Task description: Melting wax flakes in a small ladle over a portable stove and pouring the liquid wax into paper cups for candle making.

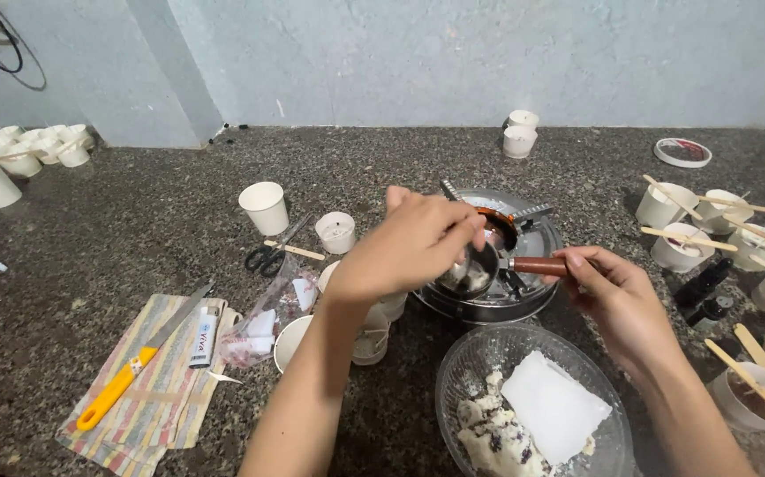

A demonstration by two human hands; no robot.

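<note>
My left hand (413, 243) hovers over a small metal pot (475, 269) on a round gas burner (541, 238), fingers pinched together on what looks like a spoon inside the pot. My right hand (616, 300) grips the pot's brown wooden handle (537, 265). White lumps lie in the pot. In front of the burner stands a clear glass bowl (466, 371) with white chunks and a flat white slab (554, 406).
Paper cups with wooden sticks (691, 243) crowd the right side; more cups (29, 150) sit far left. A single cup (264, 208), scissors (267, 256), a yellow-handled knife (131, 375) and a lighter (203, 336) on a striped cloth lie to the left. Two dark bottles (704, 296) stand at the right.
</note>
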